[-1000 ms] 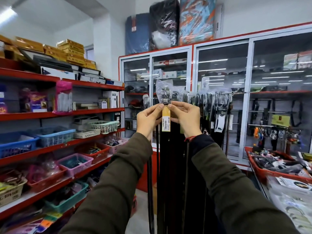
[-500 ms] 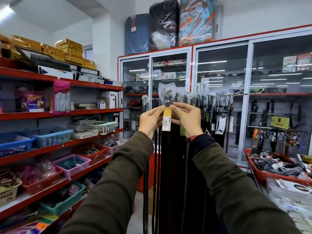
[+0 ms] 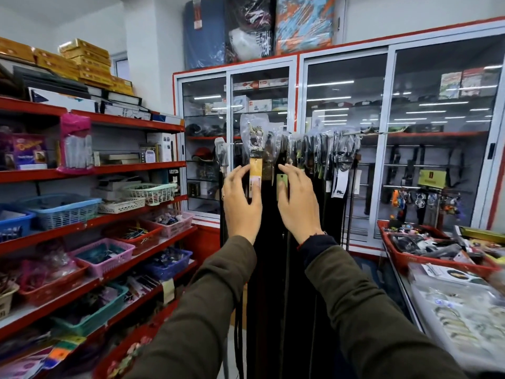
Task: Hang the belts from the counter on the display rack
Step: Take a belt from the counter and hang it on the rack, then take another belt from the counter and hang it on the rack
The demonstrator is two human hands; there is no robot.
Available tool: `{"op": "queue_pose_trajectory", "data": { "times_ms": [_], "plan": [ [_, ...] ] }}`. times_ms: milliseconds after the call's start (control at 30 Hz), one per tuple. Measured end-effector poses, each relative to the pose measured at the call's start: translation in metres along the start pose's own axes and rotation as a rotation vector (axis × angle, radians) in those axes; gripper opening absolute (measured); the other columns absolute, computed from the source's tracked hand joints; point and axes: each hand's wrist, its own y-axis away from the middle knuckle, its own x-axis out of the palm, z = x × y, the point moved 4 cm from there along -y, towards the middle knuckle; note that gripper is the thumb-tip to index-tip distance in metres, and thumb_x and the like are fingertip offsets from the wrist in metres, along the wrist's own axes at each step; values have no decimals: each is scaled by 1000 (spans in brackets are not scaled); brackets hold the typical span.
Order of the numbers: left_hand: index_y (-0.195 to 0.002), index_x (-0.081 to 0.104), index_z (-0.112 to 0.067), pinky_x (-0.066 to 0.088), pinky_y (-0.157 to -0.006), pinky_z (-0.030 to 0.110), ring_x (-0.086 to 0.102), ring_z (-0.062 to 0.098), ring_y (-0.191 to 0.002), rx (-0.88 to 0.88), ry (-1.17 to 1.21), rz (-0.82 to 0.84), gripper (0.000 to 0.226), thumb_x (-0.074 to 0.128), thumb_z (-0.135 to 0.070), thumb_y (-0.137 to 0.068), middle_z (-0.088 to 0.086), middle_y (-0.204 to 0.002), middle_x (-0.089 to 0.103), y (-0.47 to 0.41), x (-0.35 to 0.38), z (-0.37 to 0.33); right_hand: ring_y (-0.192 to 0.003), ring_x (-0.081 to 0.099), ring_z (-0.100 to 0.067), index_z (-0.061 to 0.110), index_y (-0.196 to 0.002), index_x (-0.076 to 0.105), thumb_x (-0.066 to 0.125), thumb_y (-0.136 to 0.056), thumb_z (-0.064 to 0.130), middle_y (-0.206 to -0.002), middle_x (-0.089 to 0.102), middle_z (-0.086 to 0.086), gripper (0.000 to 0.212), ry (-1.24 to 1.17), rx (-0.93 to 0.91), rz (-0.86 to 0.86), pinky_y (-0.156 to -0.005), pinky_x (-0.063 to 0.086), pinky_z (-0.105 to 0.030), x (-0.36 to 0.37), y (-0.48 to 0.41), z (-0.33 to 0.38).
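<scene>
A person's left hand and right hand hover with fingers spread, gripping nothing, on either side of a belt with a yellow tag that hangs on the display rack. The belt sits at 12 o'clock from the hands; the counter lies at 3 o'clock. To finish well, the buckle likely wants checking on its hook, letting the strap hang straight.

I see both hands raised, fingers spread: left hand fingertips touching the yellow tag of a black belt hanging on the rack rail; right hand just beside, holding nothing.
</scene>
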Motion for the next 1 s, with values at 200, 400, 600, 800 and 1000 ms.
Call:
{"op": "queue_pose_trajectory", "data": {
  "times_ms": [200, 400, 600, 800, 1000],
  "plan": [
    [-150, 40, -26, 1, -129, 42, 5, 21, -159, 203, -316, 154, 47, 43, -34, -104, -3, -165, 25, 69, 18, 7, -160, 10, -27, 21, -156, 37, 42, -105, 23, -169, 24, -4, 51, 290, -28, -27, -130, 8, -52, -20, 56, -30],
    [-152, 37, -26, -5, -129, 41, -2, 20, -159, 222, -334, 294, 49, 42, -35, -105, -2, -169, 18, 140, 41, 3, -161, 3, -29, 22, -158, 33, 38, -106, 28, -172, 16, -4, 52, 447, 44, 31, -129, -1, -55, -50, 118, -65],
    [-153, 37, -25, -2, -129, 44, -4, 18, -159, 179, -260, 445, 50, 42, -36, -105, -2, -169, 17, 210, 66, -13, -161, 5, -30, 22, -156, 36, 42, -105, 28, -171, 18, -5, 52, 557, 162, 73, -128, 2, -58, -90, 182, -95],
    [-153, 38, -23, -3, -129, 43, -1, 20, -159, 172, -159, 586, 49, 44, -34, -105, -1, -169, 18, 284, 91, -40, -161, 4, -29, 22, -158, 32, 38, -105, 30, -172, 14, -5, 54, 681, 308, 108, -128, 3, -60, -152, 249, -120],
    [-153, 38, -22, 2, -129, 50, 2, 23, -159, 207, -29, 776, 48, 43, -32, -106, 0, -169, 19, 367, 111, -73, -161, 6, -29, 22, -154, 40, 44, -105, 26, -172, 17, -4, 50, 822, 482, 150, -127, 0, -62, -227, 326, -140]
  ]
}}
